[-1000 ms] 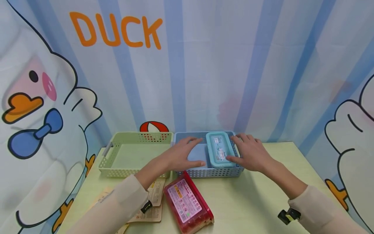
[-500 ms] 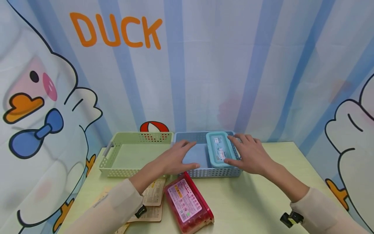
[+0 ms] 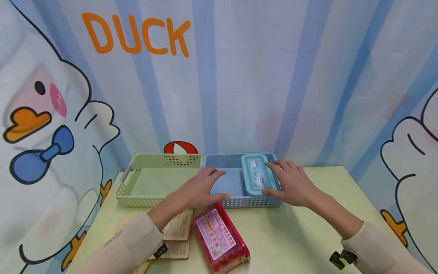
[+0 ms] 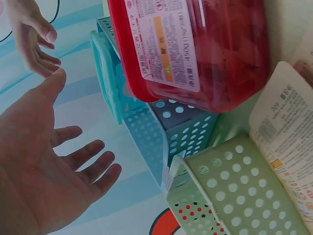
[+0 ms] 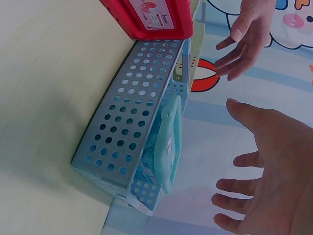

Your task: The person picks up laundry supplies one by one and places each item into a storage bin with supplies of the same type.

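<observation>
A teal lidded container (image 3: 256,173) stands in the right part of the blue basket (image 3: 227,184). My right hand (image 3: 294,184) hovers over the basket's right end, fingers spread, nothing held. In the right wrist view a gap shows between this hand and the teal lid (image 5: 168,144). Above the basket's left part is my left hand (image 3: 200,190), its fingers loosely extended and holding nothing. Nearer to me, a red plastic box (image 3: 219,238) with a white label lies slanted on the table, apart from both hands.
To the left of the blue basket sits a light green perforated basket (image 3: 159,182). Several tan printed packets (image 3: 179,228) lie on the table (image 3: 284,243), partly hidden by my left sleeve. A striped curtain with duck prints hangs behind.
My left hand has drawn left and slightly toward me. My right hand has shifted slightly left and lower in view. The baskets, teal container and red box have stayed put.
</observation>
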`<state>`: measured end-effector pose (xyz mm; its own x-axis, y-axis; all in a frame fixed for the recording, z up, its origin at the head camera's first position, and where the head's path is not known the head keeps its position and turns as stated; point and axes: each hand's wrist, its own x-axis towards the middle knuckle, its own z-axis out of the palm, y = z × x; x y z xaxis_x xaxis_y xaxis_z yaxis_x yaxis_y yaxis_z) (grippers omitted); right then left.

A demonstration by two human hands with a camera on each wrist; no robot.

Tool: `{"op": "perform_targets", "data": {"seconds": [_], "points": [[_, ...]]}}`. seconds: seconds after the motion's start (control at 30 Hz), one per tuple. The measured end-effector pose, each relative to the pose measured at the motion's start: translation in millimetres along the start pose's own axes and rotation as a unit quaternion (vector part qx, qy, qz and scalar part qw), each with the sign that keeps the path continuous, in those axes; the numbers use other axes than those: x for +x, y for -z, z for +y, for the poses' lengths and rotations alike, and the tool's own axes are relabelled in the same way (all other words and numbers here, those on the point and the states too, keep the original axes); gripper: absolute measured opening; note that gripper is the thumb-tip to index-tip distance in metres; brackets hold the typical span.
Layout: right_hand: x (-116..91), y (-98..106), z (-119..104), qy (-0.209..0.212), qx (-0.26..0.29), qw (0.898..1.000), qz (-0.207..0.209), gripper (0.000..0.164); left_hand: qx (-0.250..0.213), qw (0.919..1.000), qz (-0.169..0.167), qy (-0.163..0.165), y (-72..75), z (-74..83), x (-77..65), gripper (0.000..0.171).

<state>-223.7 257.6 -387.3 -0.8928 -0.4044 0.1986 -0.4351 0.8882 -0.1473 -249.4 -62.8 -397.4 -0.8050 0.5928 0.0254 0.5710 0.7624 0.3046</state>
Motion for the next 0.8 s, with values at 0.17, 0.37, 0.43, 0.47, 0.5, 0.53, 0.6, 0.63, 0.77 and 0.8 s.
{"op": "perform_targets", "data": {"seconds": [0.17,0.37,0.43,0.47,0.5,0.53,0.6,0.63,0.77,0.8], "points": [[-1.5,0.4,-2.2,0.001,0.006,1.0,-0.006,0.085,-0.004,1.0,-0.001,0.005,-3.4,-2.5,-3.5,0.081],[-1.1,-1.0,-6.2,0.012,0.002,1.0,-0.006,0.083,-0.016,0.9998,-0.006,0.009,-5.8,-4.9,-4.3,0.077],[-1.3,-1.2,-7.9,0.012,0.004,1.0,-0.01,0.083,-0.018,0.9998,-0.008,0.008,-5.1,-4.5,-4.4,0.077],[-1.5,-1.2,-8.6,0.011,0.005,1.0,-0.011,0.083,-0.018,0.9998,-0.008,0.007,-4.6,-4.2,-4.8,0.077],[-1.5,-1.3,-9.2,0.012,0.006,1.0,-0.012,0.083,-0.018,0.9998,-0.01,0.006,-4.2,-3.9,-5.0,0.076],[-1.9,-1.4,-9.7,0.014,0.009,1.0,-0.012,0.083,-0.017,0.9998,-0.011,0.006,-3.9,-3.8,-5.2,0.076],[-2.6,-1.8,-10.5,0.018,0.01,1.0,-0.009,0.082,-0.019,0.9998,-0.01,0.006,-3.8,-3.7,-5.8,0.074],[-3.1,-2.3,-10.9,0.021,0.011,1.0,-0.006,0.081,-0.019,0.9998,-0.008,0.006,-4.2,-3.7,-6.2,0.072],[-5.4,-6.2,-13.6,0.031,0.018,0.999,0.003,0.078,-0.025,0.9996,0.005,0.009,-7.3,-4.5,-7.7,0.061],[-6.0,-7.9,-14.4,0.033,0.019,0.999,0.003,0.077,-0.027,0.9995,0.009,0.01,-8.2,-4.6,-8.0,0.058]]}}
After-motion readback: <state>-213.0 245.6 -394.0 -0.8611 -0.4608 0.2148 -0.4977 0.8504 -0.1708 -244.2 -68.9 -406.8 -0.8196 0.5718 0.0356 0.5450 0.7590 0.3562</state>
